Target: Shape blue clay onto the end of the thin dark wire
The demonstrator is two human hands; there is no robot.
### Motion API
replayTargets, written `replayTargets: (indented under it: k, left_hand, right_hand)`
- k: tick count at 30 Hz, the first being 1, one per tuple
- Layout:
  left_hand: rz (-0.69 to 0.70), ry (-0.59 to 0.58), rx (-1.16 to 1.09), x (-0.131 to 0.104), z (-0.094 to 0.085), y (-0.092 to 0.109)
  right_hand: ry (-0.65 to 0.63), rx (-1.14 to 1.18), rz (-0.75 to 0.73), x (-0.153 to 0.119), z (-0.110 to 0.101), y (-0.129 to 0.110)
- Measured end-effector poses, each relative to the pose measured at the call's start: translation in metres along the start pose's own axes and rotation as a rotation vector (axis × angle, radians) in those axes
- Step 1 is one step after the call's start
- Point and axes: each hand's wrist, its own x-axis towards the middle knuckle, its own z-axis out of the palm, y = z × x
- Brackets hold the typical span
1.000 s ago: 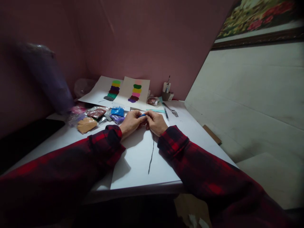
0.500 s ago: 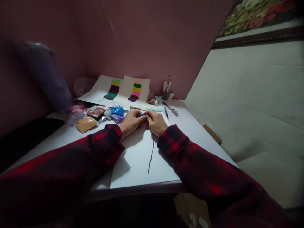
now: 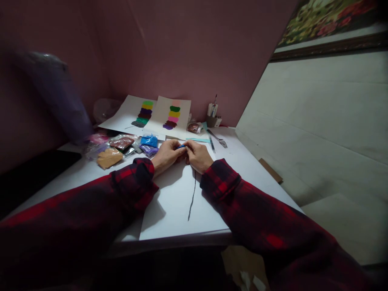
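Mauve walls close in a dim corner where a white surface [image 3: 257,161] carries the work; a framed floral picture [image 3: 330,24] leans at upper right. Small blue piece [image 3: 181,146], apparently modelling clay though too small to be sure, sits pinched between both hands just above the far end of a white sheet [image 3: 178,206]. Left hand [image 3: 166,155] has thumb and fingers closed on the near end of the blue piece; right hand [image 3: 197,155] is closed on the other end, knuckles toward the camera, fingertips hidden. Both grips are therefore clamped on the same item, hands touching. Change over the last second: almost none. Hands hold the same spot and the same pinch; the whole view has only drifted slightly, a head shift rather than hand travel. Judgement: fine kneading or shaping continues in place, nothing yet laid down. A thin dark line [image 3: 192,198] runs down the sheet from beneath the hands toward the near edge, unchanged. Left of the hands lie bags of coloured material: blue bag [image 3: 149,141], purple bag [image 3: 149,150], tan bag [image 3: 109,157], dark red bag [image 3: 122,143]. Behind, two sheets with stacked colour patches [image 3: 172,117] lean against the wall; a fork [image 3: 218,139] and a cup of tools [image 3: 213,117] stand to the right.
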Motion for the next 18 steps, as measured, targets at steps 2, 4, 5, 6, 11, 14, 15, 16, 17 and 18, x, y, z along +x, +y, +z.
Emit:
replayTargets:
  k: [2, 4, 5, 6, 11, 14, 15, 16, 17, 18]
  left_hand:
    - [0.004, 0.000, -0.004, 0.0003, 0.0001, -0.0008]
    - [0.006, 0.001, -0.009, 0.0003, 0.0000, -0.0014]
    - [0.004, 0.002, -0.013, 0.0003, -0.0001, -0.0014]
    - [0.001, 0.002, -0.016, 0.0002, -0.0002, -0.0013]
    - [-0.002, 0.001, 0.006, -0.0006, -0.0006, 0.0010]
    - [0.002, 0.005, 0.016, -0.0007, -0.0002, 0.0014]
    - [0.005, 0.004, 0.016, -0.0007, 0.0000, 0.0014]
    - [0.007, 0.003, 0.016, -0.0007, 0.0001, 0.0013]
    - [0.008, 0.002, 0.016, -0.0007, 0.0002, 0.0012]
    - [0.007, 0.001, 0.018, -0.0006, 0.0002, 0.0012]
  right_hand:
    - [-0.002, 0.006, -0.004, 0.0001, 0.0001, 0.0003]
    - [-0.003, 0.014, -0.005, 0.0000, 0.0003, 0.0005]
    - [-0.003, 0.017, -0.004, 0.0000, 0.0003, 0.0005]
    - [-0.003, 0.018, -0.002, 0.0000, 0.0004, 0.0006]
    - [-0.006, 0.018, 0.006, -0.0001, 0.0001, 0.0004]
    - [-0.010, 0.013, 0.005, -0.0001, -0.0002, 0.0002]
    - [-0.011, 0.010, 0.006, -0.0001, -0.0002, 0.0001]
    - [-0.011, 0.008, 0.007, -0.0001, -0.0002, 0.0001]
    - [-0.011, 0.008, 0.008, -0.0001, -0.0002, 0.0001]
    - [-0.011, 0.010, 0.008, -0.0001, -0.0001, 0.0002]
